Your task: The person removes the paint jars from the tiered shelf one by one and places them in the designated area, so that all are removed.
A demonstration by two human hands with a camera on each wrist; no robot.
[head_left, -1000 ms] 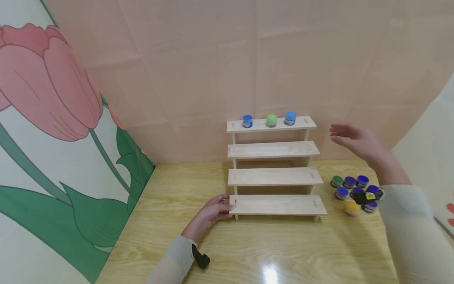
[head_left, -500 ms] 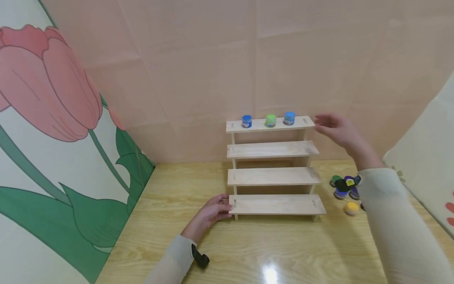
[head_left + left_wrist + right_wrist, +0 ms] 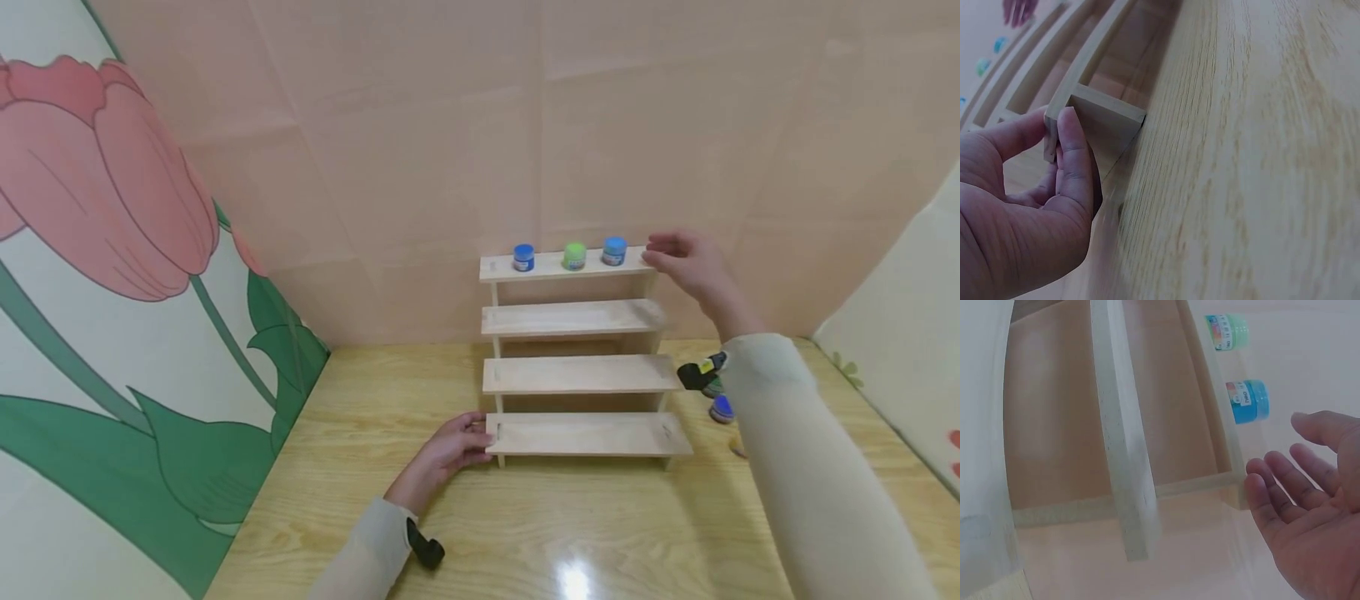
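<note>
A four-step wooden display rack [image 3: 585, 433] stands on the table against the back wall. My left hand [image 3: 448, 450] pinches the left end of its lowest board, thumb and fingers on opposite faces in the left wrist view. On the top board sit three small paint jars: a dark blue jar [image 3: 523, 258] at left, a green jar [image 3: 574, 257] in the middle and a light blue jar [image 3: 614, 252] toward the right. Beside the top board's right end is my right hand [image 3: 693, 265], its fingers loosely bent with nothing between them. In the right wrist view its fingertips lie close to that board's corner.
More jars stand on the table right of the rack, partly hidden by my right sleeve [image 3: 795, 433]; a blue-lidded jar [image 3: 722, 409] shows there. A pinkish sheet [image 3: 405, 167] covers the back wall. A tulip-painted panel [image 3: 135, 333] borders the left side.
My right hand has moved left from beyond the rack to the top board's right end, its sleeve now covering more of the table jars. The left hand keeps its place.
</note>
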